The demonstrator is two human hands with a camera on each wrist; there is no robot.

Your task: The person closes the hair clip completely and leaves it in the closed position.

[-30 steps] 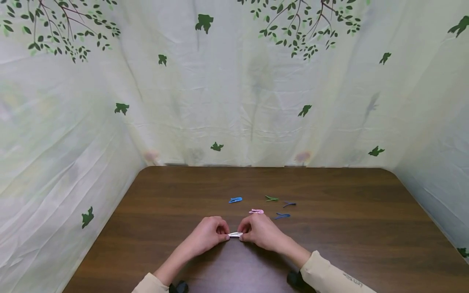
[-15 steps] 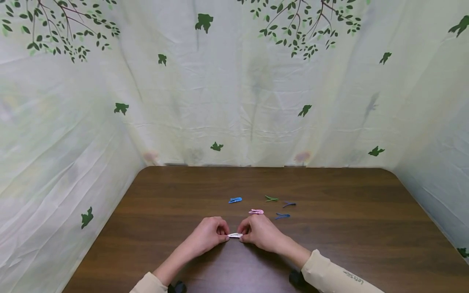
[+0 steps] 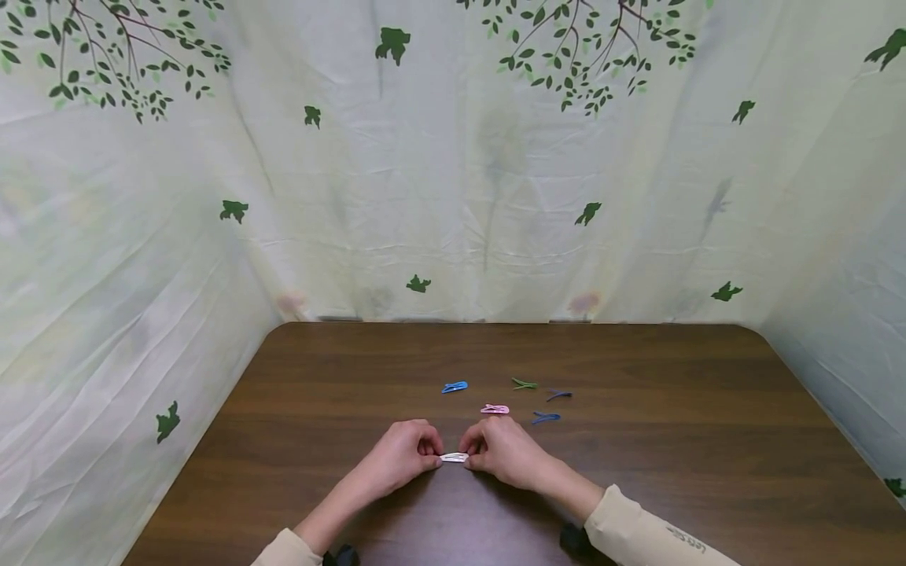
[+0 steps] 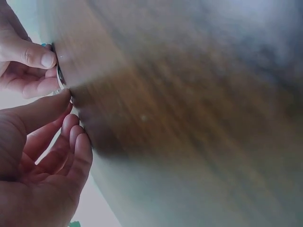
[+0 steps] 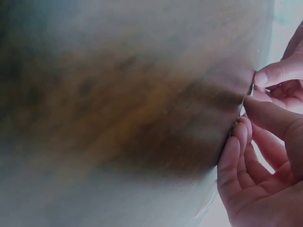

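A small, slim white clip (image 3: 454, 457) lies sideways between my two hands, close over the table, in the head view. My left hand (image 3: 401, 457) pinches its left end between thumb and fingers. At the right end, my right hand (image 3: 504, 452) does the same. Only the middle of the clip shows; fingertips cover both ends. In the left wrist view, the thumb of my left hand (image 4: 45, 142) points toward the other hand, with a sliver of white between them. The right wrist view has my right hand (image 5: 265, 161) in a matching pinch, fingers curled.
Just beyond my right hand lies a pink clip (image 3: 495, 409). Farther back are a bright blue clip (image 3: 454, 387), a green V-shaped clip (image 3: 524, 384) and two darker blue ones (image 3: 546, 417). A patterned white curtain (image 3: 453, 196) hangs behind the brown table (image 3: 340, 354).
The hands stay in nearly the same place, both pinching the white clip. The clip sits very slightly lower in the head view; the other clips lie as before.
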